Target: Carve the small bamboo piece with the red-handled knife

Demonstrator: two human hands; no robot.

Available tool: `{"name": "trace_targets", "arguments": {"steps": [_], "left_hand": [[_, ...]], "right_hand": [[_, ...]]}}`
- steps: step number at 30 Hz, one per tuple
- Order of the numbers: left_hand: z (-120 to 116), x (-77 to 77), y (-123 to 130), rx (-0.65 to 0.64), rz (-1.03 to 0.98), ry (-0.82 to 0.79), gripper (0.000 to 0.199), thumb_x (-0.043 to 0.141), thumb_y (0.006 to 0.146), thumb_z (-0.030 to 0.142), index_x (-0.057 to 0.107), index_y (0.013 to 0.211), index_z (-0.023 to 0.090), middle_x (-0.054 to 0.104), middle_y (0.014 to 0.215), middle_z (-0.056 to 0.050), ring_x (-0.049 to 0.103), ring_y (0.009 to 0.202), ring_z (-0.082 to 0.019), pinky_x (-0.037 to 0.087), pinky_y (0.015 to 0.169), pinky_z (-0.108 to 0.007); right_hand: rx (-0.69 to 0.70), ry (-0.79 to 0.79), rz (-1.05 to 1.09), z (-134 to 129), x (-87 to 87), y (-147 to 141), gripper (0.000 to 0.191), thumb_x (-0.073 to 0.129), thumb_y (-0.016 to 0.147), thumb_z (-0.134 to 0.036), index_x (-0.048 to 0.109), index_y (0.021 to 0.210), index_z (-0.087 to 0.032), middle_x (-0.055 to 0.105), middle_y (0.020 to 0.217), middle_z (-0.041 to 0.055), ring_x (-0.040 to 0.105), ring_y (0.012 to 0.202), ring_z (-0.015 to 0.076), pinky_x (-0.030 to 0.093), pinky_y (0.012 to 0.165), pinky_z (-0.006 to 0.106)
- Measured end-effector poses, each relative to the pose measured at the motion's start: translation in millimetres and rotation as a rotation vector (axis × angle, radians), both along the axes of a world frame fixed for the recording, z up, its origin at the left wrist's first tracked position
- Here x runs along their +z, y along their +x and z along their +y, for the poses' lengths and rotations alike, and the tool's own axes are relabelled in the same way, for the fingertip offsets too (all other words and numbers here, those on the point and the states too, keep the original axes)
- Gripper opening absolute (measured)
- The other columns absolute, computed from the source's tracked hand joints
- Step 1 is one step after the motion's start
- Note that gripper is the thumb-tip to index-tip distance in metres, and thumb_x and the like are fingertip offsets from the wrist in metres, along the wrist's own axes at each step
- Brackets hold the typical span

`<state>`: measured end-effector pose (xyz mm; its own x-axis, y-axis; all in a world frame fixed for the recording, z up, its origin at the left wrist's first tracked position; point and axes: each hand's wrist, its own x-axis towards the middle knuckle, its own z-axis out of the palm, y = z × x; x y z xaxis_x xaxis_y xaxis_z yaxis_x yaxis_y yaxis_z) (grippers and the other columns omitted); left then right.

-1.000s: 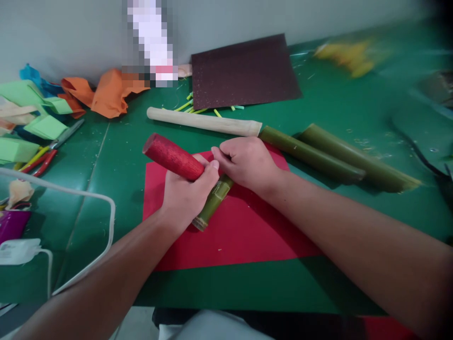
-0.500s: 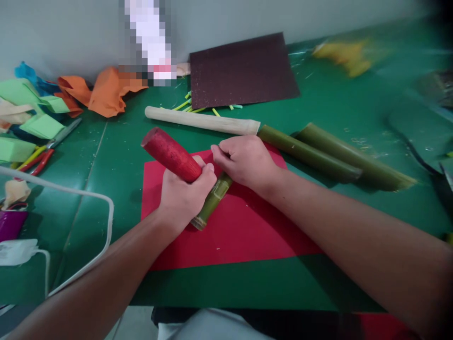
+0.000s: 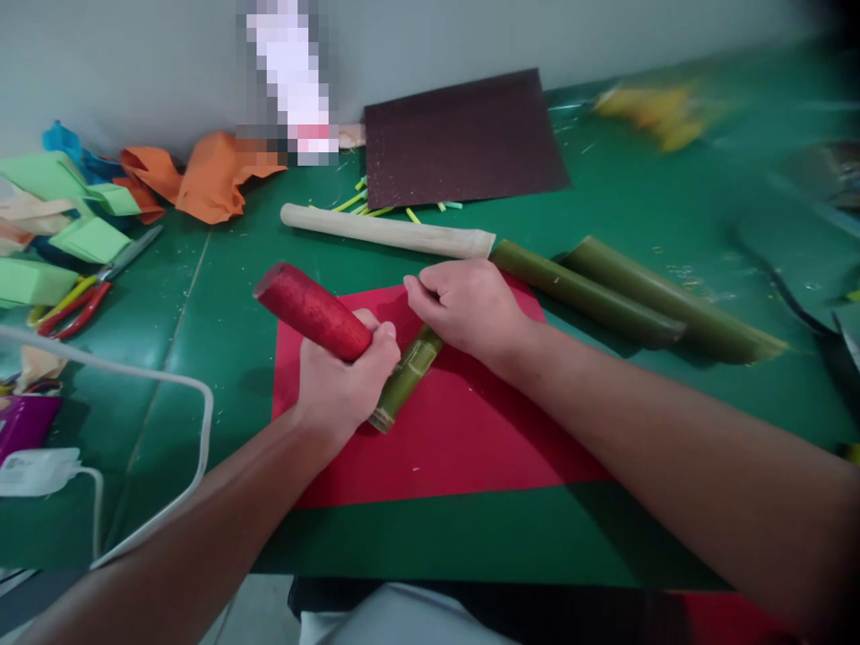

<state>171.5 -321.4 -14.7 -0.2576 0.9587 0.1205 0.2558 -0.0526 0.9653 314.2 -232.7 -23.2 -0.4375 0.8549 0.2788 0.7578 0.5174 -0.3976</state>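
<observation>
Pale green folded paper [image 3: 92, 238], boxy with crisp creases, sits at the left of the bench [image 3: 376, 546], with scissors [image 3: 107, 274] just beside it, their red and yellow handles toward the person. Nearer, a white plug [image 3: 38, 471] lies by a smooth, looping white cord [image 3: 208, 421]; farther back is crumpled orange paper [image 3: 213, 179].

The left arm reaches in from the lower left, and its hand [image 3: 342, 376] is wrapped firmly around a red stick [image 3: 313, 309], thumb on the far side. The stick is round, with streaky colouring; its long axis slants, the visible end pointing up and left, away from the person.

A smooth, pale stick [image 3: 386, 231] lies nearly crosswise behind. Between the hands, over a flat red sheet [image 3: 430, 448], a jointed green bamboo piece [image 3: 408, 376] runs diagonally: its ringed near end points left and toward the person, its far end disappears under the right hand [image 3: 467, 300]. That hand is curled into a fist, knuckles up, forearm coming from the lower right; what its fingers enclose is hidden.

Behind it lies a dark brown, dust-flecked sheet [image 3: 463, 139]. Farther right, two glossy green bamboo tubes [image 3: 588, 291] slant side by side.
</observation>
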Motion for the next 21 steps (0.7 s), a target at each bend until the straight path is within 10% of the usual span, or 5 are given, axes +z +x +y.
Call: {"name": "trace_targets", "arguments": {"steps": [8,21], "left_hand": [[7.4,2.1,0.2,-0.048,-0.093,0.031,0.026,0.065,0.083,0.027,0.061,0.060,0.017,0.058,0.056,0.002,0.049,0.044,-0.007,0.042,0.042,-0.018],[11.2,1.5,-10.7,0.030,-0.097,0.181,0.028,0.065,0.088,0.040,0.062,0.071,0.018,0.061,0.067,0.002,0.046,0.047,-0.005,0.040,0.045,-0.020]], "right_hand": [[0.033,0.055,0.008,-1.5,-0.2,2.5,0.042,0.042,0.093,-0.034,0.029,0.056,-0.021,0.035,0.054,-0.0011,0.024,0.056,0.0113,0.019,0.057,0.031],[0.243,0.157,0.045,-3.1,1.6,14.4,0.047,0.033,0.101,-0.044,0.050,0.064,-0.019,0.051,0.063,0.0031,0.040,0.065,0.0145,0.030,0.063,0.031]]}}
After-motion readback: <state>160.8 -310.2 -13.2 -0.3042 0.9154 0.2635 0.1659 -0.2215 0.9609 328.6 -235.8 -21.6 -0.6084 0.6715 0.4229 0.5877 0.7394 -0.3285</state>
